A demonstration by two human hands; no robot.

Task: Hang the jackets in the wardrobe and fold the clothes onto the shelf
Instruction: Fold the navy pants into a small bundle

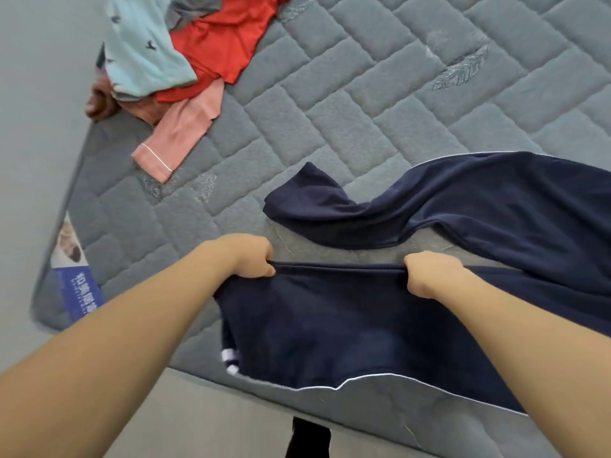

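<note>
Both hands are busy: my left hand (pixel 254 259) pinches one end of a folded edge of the navy trousers (pixel 330 325), my right hand (pixel 429 274) pinches the other end, fingers curled tight round the cloth, edge pulled straight between them. Trousers lie on the mattress (pixel 330 94) at about 5 o'clock from centre; one leg (pixel 363 209) flops loose toward 12 from my hands, the rest runs off at 3 o'clock. White piping shows along the near seam, w/ the hem hanging a bit over the bed's near edge.

I reckon I'm mid-fold on this pair. To do it well: keep equal tension on both ends so the crease stays straight, lay the held edge onto the other leg w/ seams matched, then smooth out the bunching. Loose leg needs flattening first, else it'll trap wrinkles. Watch the overhang; weight there could drag the lot off.

Pile still to do at 11 o'clock, well apart: mint top (pixel 145 44), red top (pixel 224 44), pink sleeve (pixel 178 130). No wardrobe or shelf in view.
</note>
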